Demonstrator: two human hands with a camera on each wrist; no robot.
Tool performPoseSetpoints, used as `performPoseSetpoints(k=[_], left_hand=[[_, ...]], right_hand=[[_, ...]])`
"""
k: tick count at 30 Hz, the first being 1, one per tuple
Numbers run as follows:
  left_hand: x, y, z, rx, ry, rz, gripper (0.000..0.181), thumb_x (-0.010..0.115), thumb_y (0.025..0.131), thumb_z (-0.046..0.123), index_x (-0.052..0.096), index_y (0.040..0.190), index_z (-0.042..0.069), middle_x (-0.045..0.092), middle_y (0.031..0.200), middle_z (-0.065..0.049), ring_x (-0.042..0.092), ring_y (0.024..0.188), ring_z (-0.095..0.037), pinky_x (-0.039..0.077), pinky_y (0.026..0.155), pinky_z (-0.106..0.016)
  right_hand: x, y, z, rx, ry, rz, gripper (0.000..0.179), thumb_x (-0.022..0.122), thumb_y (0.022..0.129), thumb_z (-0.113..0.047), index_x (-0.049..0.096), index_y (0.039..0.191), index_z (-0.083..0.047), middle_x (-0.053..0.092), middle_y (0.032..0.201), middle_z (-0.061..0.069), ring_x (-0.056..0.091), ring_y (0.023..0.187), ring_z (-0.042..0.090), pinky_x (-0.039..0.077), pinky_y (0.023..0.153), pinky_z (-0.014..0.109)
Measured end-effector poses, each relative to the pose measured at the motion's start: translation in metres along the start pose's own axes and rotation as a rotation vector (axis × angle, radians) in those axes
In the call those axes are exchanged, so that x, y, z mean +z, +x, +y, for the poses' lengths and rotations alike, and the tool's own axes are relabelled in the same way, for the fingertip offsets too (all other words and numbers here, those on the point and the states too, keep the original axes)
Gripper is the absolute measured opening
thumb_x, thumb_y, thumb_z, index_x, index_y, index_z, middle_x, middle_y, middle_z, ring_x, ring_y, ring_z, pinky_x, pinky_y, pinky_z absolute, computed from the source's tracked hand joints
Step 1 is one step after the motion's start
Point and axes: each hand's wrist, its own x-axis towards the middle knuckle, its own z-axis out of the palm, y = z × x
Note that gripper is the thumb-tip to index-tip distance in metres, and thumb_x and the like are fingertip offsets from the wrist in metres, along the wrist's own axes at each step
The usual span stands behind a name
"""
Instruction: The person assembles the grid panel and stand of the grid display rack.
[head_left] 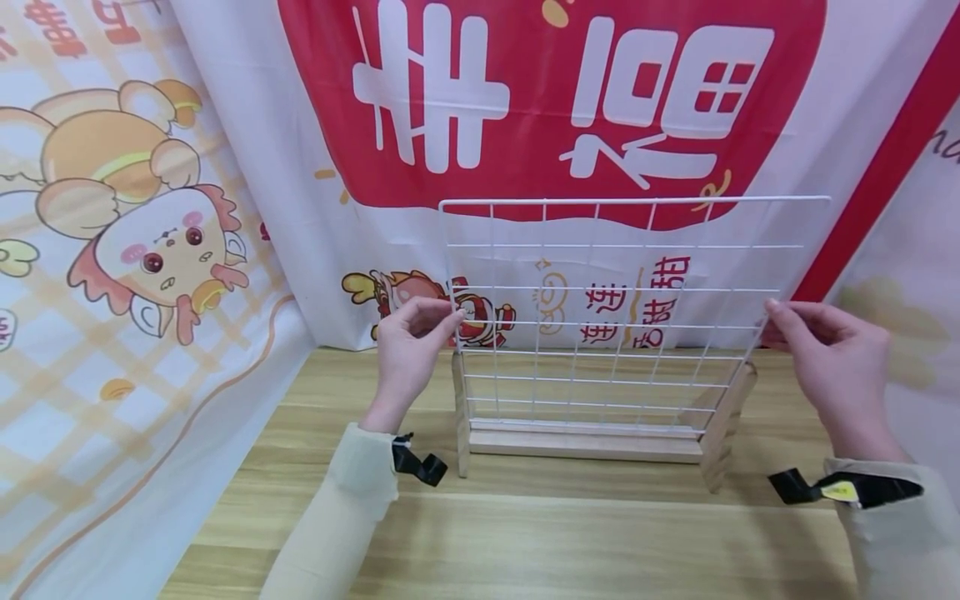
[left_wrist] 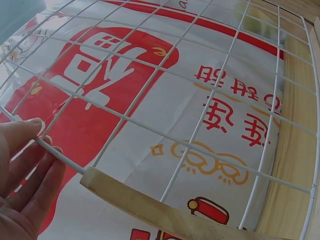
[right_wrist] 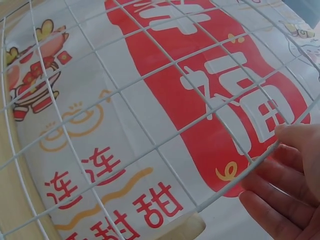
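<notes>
A white wire grid panel (head_left: pixel 596 322) stands upright between two wooden side pieces of a stand, its lower edge by a wooden crossbar (head_left: pixel 585 446). My left hand (head_left: pixel 411 337) pinches the panel's left edge wire between thumb and fingers, just above the left side piece (head_left: pixel 461 417). On the opposite edge, my right hand (head_left: pixel 843 350) pinches the wire above the right side piece (head_left: pixel 726 433). Both wrist views show the thumb on one side of the rim wire and fingers on the other, with the wooden end (left_wrist: pixel 100 182) close by.
The stand rests on a wood-grain table (head_left: pixel 525 542). Behind it hangs a white cloth with a large red printed patch (head_left: pixel 540 108). A cartoon-printed checked cloth (head_left: pixel 142 225) covers the left side. Black straps (head_left: pixel 862 489) sit around both wrists.
</notes>
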Motion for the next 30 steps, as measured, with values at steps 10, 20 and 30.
performPoseSetpoints(k=[10, 20, 30], left_hand=[[0.001, 0.008, 0.013, -0.012, -0.027, 0.070, 0.025, 0.082, 0.089, 0.014, 0.075, 0.110, 0.002, 0.074, 0.101, -0.011, 0.071, 0.084, -0.020, 0.060, 0.072, -0.027], [-0.001, 0.003, 0.042, -0.038, -0.016, 0.057, 0.019, 0.080, 0.089, 0.006, 0.075, 0.103, -0.005, 0.075, 0.093, -0.012, 0.070, 0.078, -0.013, 0.059, 0.068, -0.023], [0.001, 0.000, 0.036, -0.058, -0.004, 0.063, 0.016, 0.082, 0.088, 0.007, 0.075, 0.097, -0.004, 0.074, 0.088, -0.010, 0.068, 0.075, -0.014, 0.057, 0.064, -0.021]], right_hand=[[0.007, 0.001, -0.008, -0.070, -0.067, 0.077, 0.037, 0.075, 0.094, -0.027, 0.072, 0.127, -0.010, 0.071, 0.099, -0.017, 0.068, 0.082, -0.001, 0.050, 0.073, 0.007], [0.012, 0.002, -0.009, -0.102, -0.074, 0.114, 0.034, 0.075, 0.094, -0.021, 0.073, 0.126, -0.010, 0.071, 0.102, -0.016, 0.068, 0.084, -0.001, 0.050, 0.074, 0.006], [0.014, 0.001, 0.002, -0.114, -0.120, 0.099, 0.035, 0.075, 0.094, -0.022, 0.073, 0.126, -0.008, 0.069, 0.098, -0.019, 0.066, 0.081, -0.002, 0.050, 0.072, 0.006]])
